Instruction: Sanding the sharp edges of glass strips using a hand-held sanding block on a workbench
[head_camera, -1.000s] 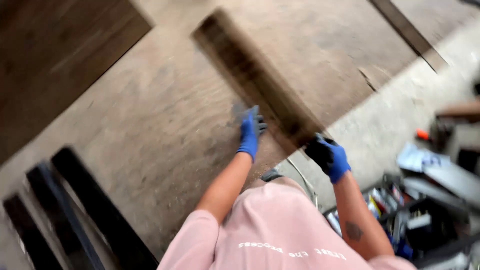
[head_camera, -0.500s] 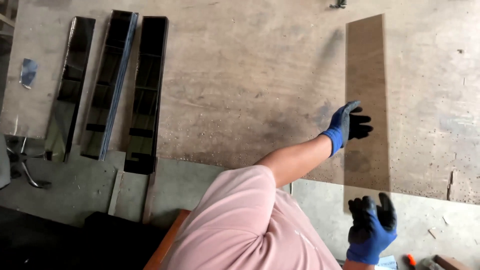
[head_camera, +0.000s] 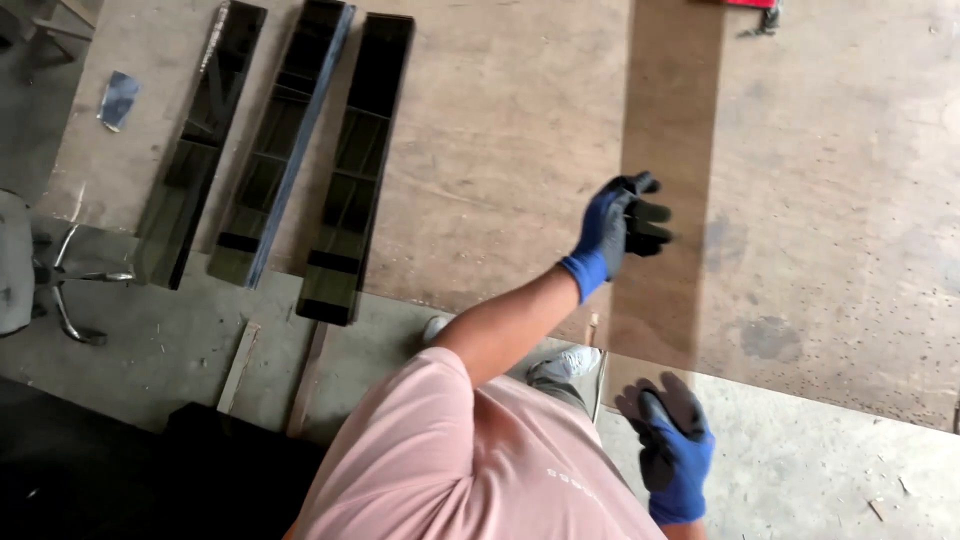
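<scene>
**Tinted glass strip between two gloved hands**

Workshop floor of worn plywood board (head_camera: 500, 150), with bare concrete (head_camera: 820, 470) along its near edge.

Left hand (head_camera: 620, 232) in a blue-and-black glove, fingers (head_camera: 648, 212) bent and loosely bunched, not clamped on anything, tips lying against the left long edge of the tinted glass strip (head_camera: 668, 130). Right hand (head_camera: 672, 440) in a matching glove, fingers (head_camera: 650, 400) spread apart and pointing up, just below the near short end of the same strip, whether touching that end or a hair short of it, cannot tell. Strip itself long, narrow, see-through and brownish, running from the near edge of the board away toward the top of the view, flat or close to flat over the wood, left hand at its side, right hand at its near end.

Farther left, well apart from both hands: three dark glass strips (head_camera: 290, 150) side by side on the board. Grey shoe (head_camera: 565, 365) on the concrete, just beside the right hand.
</scene>
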